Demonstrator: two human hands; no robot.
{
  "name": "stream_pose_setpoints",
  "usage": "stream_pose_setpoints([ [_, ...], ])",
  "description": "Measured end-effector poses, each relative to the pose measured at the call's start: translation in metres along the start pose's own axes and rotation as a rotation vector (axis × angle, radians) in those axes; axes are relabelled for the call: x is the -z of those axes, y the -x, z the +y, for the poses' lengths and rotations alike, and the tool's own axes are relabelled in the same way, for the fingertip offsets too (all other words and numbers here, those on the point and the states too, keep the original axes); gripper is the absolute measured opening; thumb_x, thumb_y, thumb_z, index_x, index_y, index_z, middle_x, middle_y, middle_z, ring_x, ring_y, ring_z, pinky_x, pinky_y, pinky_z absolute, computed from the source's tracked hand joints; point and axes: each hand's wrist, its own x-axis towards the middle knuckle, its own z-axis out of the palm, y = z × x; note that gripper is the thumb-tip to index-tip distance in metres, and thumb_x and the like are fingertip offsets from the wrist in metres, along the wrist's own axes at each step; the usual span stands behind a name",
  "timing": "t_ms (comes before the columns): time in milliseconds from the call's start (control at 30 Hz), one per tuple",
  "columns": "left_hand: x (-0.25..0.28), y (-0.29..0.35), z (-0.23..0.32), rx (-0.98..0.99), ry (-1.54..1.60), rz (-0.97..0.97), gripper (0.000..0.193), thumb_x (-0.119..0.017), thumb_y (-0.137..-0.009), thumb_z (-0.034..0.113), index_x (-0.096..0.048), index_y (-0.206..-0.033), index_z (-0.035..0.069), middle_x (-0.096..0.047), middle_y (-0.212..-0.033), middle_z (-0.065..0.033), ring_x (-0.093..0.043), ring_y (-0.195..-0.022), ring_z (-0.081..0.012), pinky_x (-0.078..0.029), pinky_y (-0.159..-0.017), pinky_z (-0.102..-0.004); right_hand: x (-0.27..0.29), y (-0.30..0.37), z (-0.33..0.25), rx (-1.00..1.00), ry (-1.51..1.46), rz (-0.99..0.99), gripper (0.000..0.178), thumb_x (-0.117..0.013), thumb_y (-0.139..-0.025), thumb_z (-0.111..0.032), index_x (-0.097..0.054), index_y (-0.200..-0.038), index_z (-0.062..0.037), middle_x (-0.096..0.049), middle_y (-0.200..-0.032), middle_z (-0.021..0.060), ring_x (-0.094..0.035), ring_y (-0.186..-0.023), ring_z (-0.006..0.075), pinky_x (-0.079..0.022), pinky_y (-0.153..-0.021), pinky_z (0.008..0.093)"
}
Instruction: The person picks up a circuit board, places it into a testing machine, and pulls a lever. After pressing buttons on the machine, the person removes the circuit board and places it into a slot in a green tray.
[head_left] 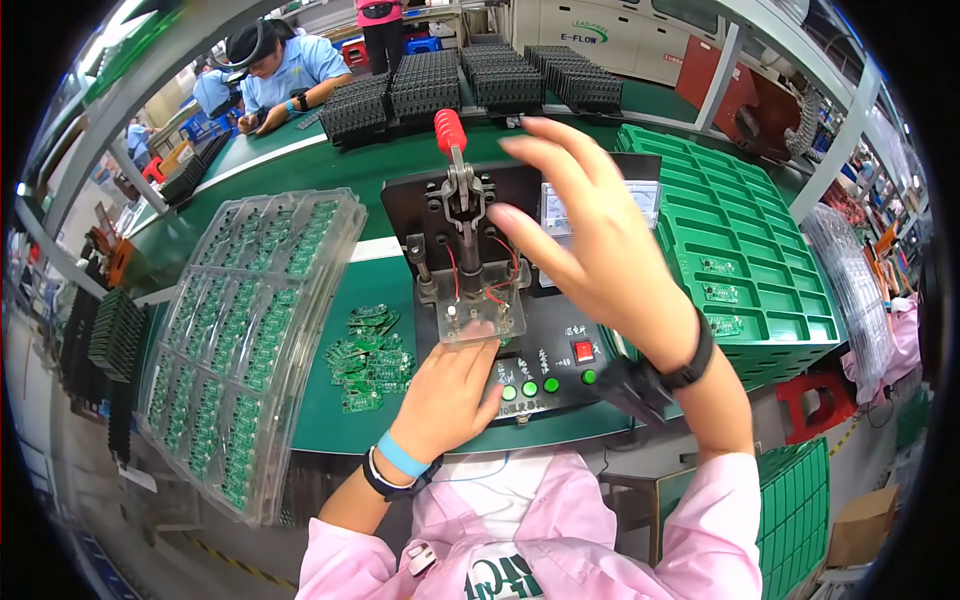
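Observation:
In front of me stands a black test fixture with a toggle clamp point(465, 195) that has a red ribbed handle point(450, 131) pointing up. Below the clamp sits a clear plate point(510, 322) with red wires. My left hand point(440, 400) lies at the plate's front edge, fingers stretched out and thumb apart; the fingertips reach under the plate, and what they touch is hidden. My right hand point(600, 235) is raised just right of the clamp, fingers spread and holding nothing. Loose small green circuit boards point(368, 362) are piled left of the fixture.
Stacked clear blister trays point(250, 290) of circuit boards stand at the left. Green compartment trays point(745, 235), a few boards in them, are stacked at the right. The control box carries a red switch point(583, 350) and green buttons. Black racks point(425, 85) line the back; a person point(290, 70) works beyond.

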Motion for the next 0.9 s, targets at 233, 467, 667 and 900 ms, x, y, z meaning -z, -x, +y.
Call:
stream_pose_setpoints([
  [233, -0.006, 0.025, 0.025, -0.029, -0.056, 0.100, 0.055, -0.072, -0.080, 0.027, -0.058, -0.124, -0.003, -0.056, -0.130, -0.0196, -0.052, -0.125, -0.0341, -0.037, -0.104, -0.0527, -0.036, -0.036, -0.011, -0.347, -0.690, 0.077, 0.049, -0.070, -0.084, -0.013, -0.052, -0.128, -0.0021, -0.067, -0.110, 0.0134, -0.062, -0.108, 0.0377, -0.042, -0.103, 0.0442],
  [467, -0.048, 0.081, 0.013, 0.116, -0.192, 0.365, 0.050, -0.077, -0.077, 0.025, -0.064, -0.122, 0.007, -0.057, -0.131, -0.0155, -0.054, -0.123, -0.0327, -0.040, -0.100, -0.0505, -0.022, 0.133, -0.041, -0.070, -0.443, -0.118, 0.056, -0.060, -0.070, 0.008, -0.054, -0.124, -0.0054, -0.056, -0.134, 0.0189, -0.050, -0.130, 0.0367, -0.033, -0.109, 0.0558],
  [667, -0.056, 0.081, 0.012, 0.116, -0.114, 0.512, 0.050, -0.082, -0.072, 0.015, -0.065, -0.119, 0.008, -0.058, -0.129, -0.0151, -0.055, -0.120, -0.0378, -0.048, -0.094, -0.0478, -0.010, 0.190, -0.055, -0.165, -0.090, -0.339, 0.053, -0.068, -0.070, 0.000, -0.058, -0.122, -0.0057, -0.056, -0.135, 0.0156, -0.051, -0.127, 0.0354, -0.037, -0.106, 0.0544],
  [900, -0.059, 0.086, 0.012, 0.124, -0.064, 0.493, 0.052, -0.082, -0.071, 0.009, -0.063, -0.119, 0.005, -0.056, -0.130, -0.0182, -0.052, -0.122, -0.0434, -0.046, -0.098, -0.0502, -0.014, 0.209, -0.061, -0.179, -0.035, -0.324, 0.050, -0.072, -0.073, -0.016, -0.063, -0.121, -0.0093, -0.061, -0.129, 0.0055, -0.057, -0.116, 0.0242, -0.039, -0.100, 0.0439],
])
